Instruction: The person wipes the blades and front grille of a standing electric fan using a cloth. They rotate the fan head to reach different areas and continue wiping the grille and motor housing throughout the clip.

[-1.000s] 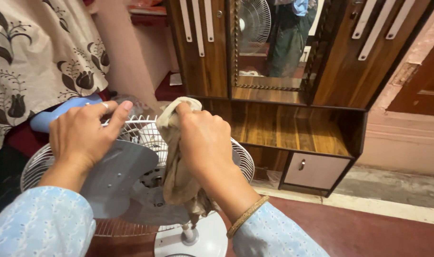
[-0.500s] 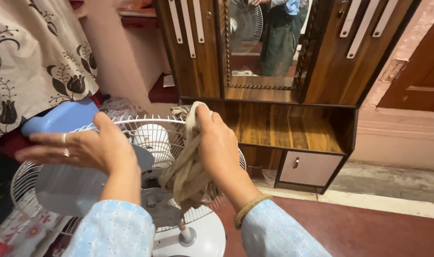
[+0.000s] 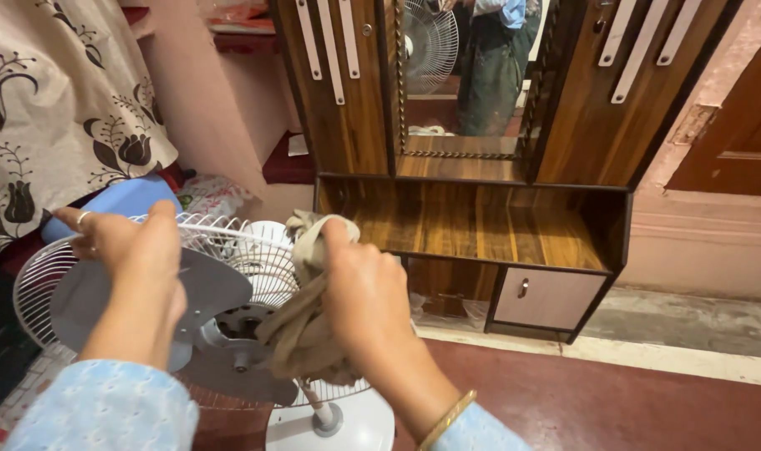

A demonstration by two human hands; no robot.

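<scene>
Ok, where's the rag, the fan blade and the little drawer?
rag [image 3: 301, 326], head view, on the bunched middle of the cloth.
fan blade [image 3: 209, 284], head view, on the flat grey face.
drawer [image 3: 546, 298], head view, on its pale front beside the knob.

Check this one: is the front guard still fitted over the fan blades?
No: the grey fan blades lie bare, with only the white rear grille behind them, while the right hand presses a cloth there.

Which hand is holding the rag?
The right hand holds the beige rag against the fan's hub. The left hand, wearing a ring, has no cloth and rests on a grey fan blade.
</scene>
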